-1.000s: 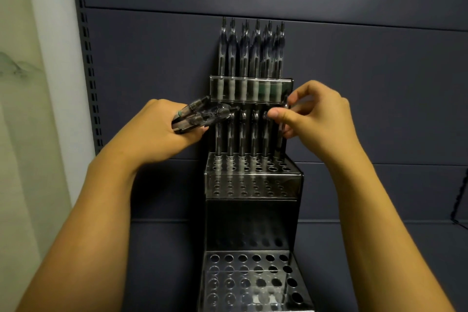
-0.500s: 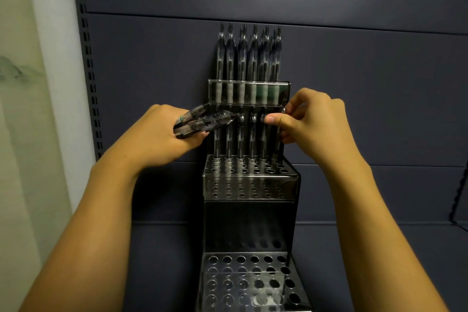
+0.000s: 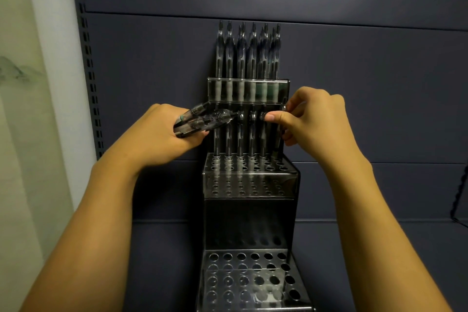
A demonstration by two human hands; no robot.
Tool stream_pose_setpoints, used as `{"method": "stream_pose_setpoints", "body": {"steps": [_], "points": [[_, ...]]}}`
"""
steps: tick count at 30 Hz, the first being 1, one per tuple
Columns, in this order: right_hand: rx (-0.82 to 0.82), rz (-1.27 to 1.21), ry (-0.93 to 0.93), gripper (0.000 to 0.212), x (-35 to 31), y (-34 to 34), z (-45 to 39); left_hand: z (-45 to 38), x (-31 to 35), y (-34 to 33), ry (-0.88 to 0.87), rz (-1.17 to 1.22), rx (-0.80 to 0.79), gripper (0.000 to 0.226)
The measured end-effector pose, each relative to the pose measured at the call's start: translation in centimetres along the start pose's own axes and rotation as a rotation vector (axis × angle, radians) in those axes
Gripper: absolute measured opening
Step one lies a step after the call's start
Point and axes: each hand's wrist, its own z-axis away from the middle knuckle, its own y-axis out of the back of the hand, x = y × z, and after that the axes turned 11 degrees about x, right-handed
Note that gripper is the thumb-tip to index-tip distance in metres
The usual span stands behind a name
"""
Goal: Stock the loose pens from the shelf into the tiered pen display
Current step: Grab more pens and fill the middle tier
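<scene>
The left hand [image 3: 162, 131] grips a bundle of spare pens [image 3: 202, 121] beside the display [image 3: 249, 180], keeping stock close. The right hand [image 3: 314, 119] pinches one pen [image 3: 278, 134], seating it in the middle tier's back row.

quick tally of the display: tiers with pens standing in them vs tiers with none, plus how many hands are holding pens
Tiers with pens standing in them: 2, the top tier and the middle tier
Tiers with none: 1, the bottom tier
Total tiers: 3
Hands holding pens: 2, the left hand and the right hand
</scene>
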Motion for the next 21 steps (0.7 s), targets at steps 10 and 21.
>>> {"method": "stream_pose_setpoints", "body": {"steps": [10, 21], "points": [[-0.088, 0.083, 0.05, 0.051, 0.1, -0.3, 0.1, -0.1, -0.2, -0.1, -0.025, 0.0, 0.014, 0.033], [0.024, 0.182, 0.258, 0.062, -1.8, 1.4, 0.7, -0.1, 0.3, 0.2, -0.031, -0.024, -0.006, 0.035]]}}
